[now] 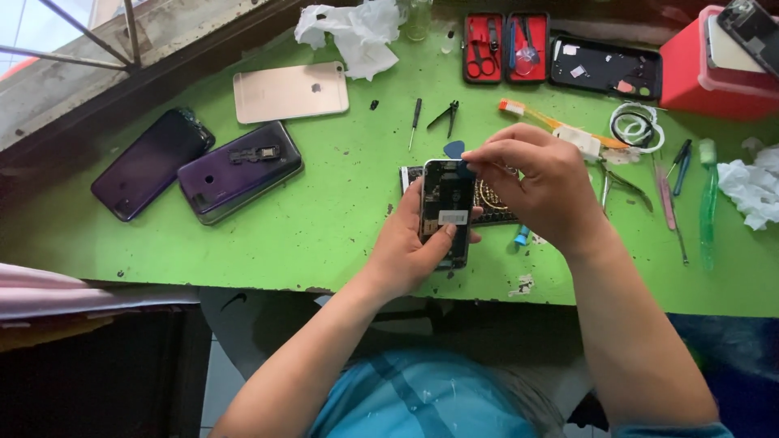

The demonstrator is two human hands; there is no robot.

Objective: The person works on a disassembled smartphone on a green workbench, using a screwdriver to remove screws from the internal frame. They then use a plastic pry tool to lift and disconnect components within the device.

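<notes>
Left hand grips an opened phone from below, thumb pressed on its near part, holding it just above the near edge of the green table. With its back off, the phone shows dark insides within a pale rim and a small white label across the middle. Right hand is closed in a pinch on a blue pick at the phone's far right corner; only the pick's tip shows. Under the phone lies a dark board with gold rings. To the left lie two purple phones and, farther off, a gold one. Tweezers and a green toothbrush lie to the right.
</notes>
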